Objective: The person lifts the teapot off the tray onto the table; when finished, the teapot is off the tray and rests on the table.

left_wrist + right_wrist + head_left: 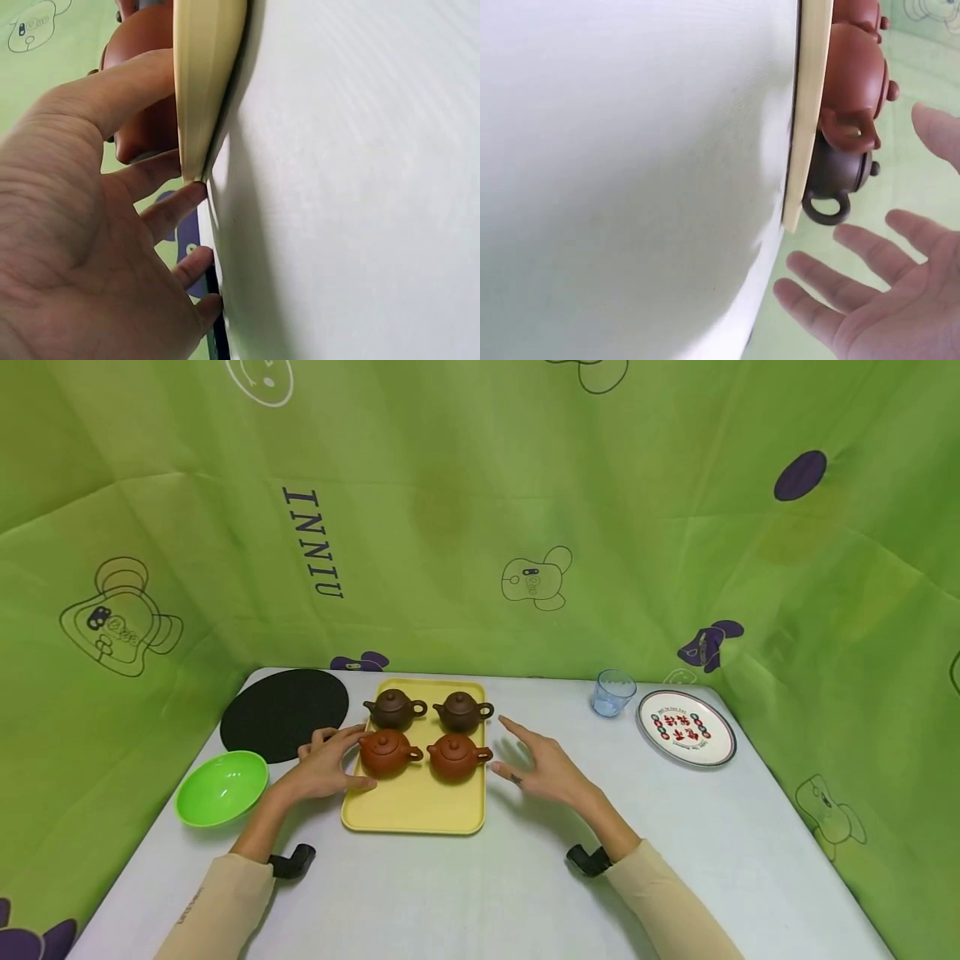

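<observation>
Green bowl (221,787), black mat (284,712) flank left hand (324,768).

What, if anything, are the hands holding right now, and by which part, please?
Nothing is gripped. The left hand lies with straight fingers against the left edge of the yellow tray, beside the front-left teapot. The right hand hovers open, apart from the tray.

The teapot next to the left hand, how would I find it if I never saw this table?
Look for the yellow tray in the middle of the white table. Four teapots sit on it in two rows. Yours is the teapot in the near row on the left, reddish-orange rather than dark brown, with the left hand beside it.
</observation>
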The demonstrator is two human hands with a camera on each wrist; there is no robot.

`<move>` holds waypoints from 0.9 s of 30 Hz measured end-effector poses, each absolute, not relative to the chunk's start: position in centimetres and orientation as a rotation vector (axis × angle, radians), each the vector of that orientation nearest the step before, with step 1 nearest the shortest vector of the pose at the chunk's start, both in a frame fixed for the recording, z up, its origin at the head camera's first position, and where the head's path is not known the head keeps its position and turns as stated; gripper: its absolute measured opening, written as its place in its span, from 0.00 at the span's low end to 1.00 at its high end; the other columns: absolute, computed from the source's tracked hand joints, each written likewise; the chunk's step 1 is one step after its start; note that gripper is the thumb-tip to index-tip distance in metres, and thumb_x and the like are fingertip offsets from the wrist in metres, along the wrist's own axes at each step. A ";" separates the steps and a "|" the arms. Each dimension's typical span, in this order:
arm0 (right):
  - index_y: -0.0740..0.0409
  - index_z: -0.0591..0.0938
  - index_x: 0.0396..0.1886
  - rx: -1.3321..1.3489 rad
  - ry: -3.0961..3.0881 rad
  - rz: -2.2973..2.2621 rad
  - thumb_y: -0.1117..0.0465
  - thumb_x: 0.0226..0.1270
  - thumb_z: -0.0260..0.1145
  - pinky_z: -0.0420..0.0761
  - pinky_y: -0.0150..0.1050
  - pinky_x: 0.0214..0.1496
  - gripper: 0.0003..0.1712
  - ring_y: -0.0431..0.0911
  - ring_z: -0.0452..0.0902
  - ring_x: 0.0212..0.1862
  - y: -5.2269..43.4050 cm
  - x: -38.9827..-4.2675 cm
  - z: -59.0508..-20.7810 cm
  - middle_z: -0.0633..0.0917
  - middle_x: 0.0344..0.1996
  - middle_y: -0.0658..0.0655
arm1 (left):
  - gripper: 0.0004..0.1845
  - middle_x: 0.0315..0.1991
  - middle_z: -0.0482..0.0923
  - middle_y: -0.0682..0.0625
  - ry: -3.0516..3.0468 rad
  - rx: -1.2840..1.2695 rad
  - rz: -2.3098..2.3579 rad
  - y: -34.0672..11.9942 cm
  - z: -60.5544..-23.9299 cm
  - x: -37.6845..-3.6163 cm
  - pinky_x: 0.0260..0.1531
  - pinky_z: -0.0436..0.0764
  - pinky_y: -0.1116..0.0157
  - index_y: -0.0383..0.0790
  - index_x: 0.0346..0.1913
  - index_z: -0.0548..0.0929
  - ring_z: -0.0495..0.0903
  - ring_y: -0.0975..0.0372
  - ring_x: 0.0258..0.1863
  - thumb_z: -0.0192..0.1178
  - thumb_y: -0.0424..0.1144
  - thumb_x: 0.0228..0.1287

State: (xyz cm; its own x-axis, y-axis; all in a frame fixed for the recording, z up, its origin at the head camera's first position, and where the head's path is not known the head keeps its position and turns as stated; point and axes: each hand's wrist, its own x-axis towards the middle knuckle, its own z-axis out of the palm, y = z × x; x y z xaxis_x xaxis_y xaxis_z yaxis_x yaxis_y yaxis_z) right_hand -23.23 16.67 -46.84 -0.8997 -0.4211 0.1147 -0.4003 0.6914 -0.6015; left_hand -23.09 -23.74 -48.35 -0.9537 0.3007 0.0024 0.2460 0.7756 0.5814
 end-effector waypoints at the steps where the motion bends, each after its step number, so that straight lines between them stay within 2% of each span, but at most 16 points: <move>1: 0.45 0.62 0.85 -0.708 2.854 -1.016 0.39 0.72 0.70 0.69 0.59 0.79 0.48 0.61 0.71 0.77 16.6 -23.3 -46.9 0.70 0.81 0.56 | 0.47 0.80 0.62 0.31 2.876 0.450 0.919 -23.7 -48.3 -23.1 0.56 0.52 0.33 0.33 0.73 0.75 0.50 0.30 0.74 0.79 0.53 0.53; 7: 0.52 0.66 0.83 -0.764 2.813 -1.074 0.45 0.75 0.70 0.74 0.60 0.75 0.44 0.64 0.80 0.69 15.8 -23.5 -47.1 0.74 0.78 0.58 | 0.44 0.80 0.61 0.31 2.873 0.439 0.896 -23.6 -48.3 -23.1 0.57 0.51 0.32 0.34 0.72 0.77 0.49 0.30 0.74 0.79 0.53 0.55; 12: 0.53 0.71 0.80 -0.729 2.815 -1.119 0.48 0.75 0.70 0.79 0.59 0.70 0.39 0.60 0.85 0.64 15.2 -23.5 -47.3 0.82 0.71 0.61 | 0.44 0.80 0.61 0.31 2.868 0.436 0.884 -23.5 -48.3 -23.1 0.57 0.51 0.32 0.35 0.72 0.77 0.49 0.30 0.75 0.78 0.54 0.55; 18: 0.57 0.76 0.76 -0.700 2.784 -1.175 0.52 0.75 0.70 0.85 0.55 0.63 0.34 0.57 0.90 0.56 14.4 -23.7 -47.5 0.87 0.63 0.62 | 0.45 0.80 0.60 0.32 2.871 0.436 0.899 -23.6 -48.3 -23.0 0.57 0.50 0.31 0.34 0.72 0.77 0.48 0.30 0.75 0.78 0.54 0.55; 27: 0.57 0.85 0.66 -0.680 2.810 -1.161 0.56 0.76 0.69 0.88 0.44 0.49 0.22 0.45 0.92 0.43 13.8 -23.9 -47.8 0.95 0.42 0.53 | 0.45 0.80 0.61 0.32 2.878 0.458 0.915 -23.7 -48.8 -23.1 0.56 0.50 0.32 0.34 0.71 0.77 0.48 0.30 0.74 0.79 0.54 0.54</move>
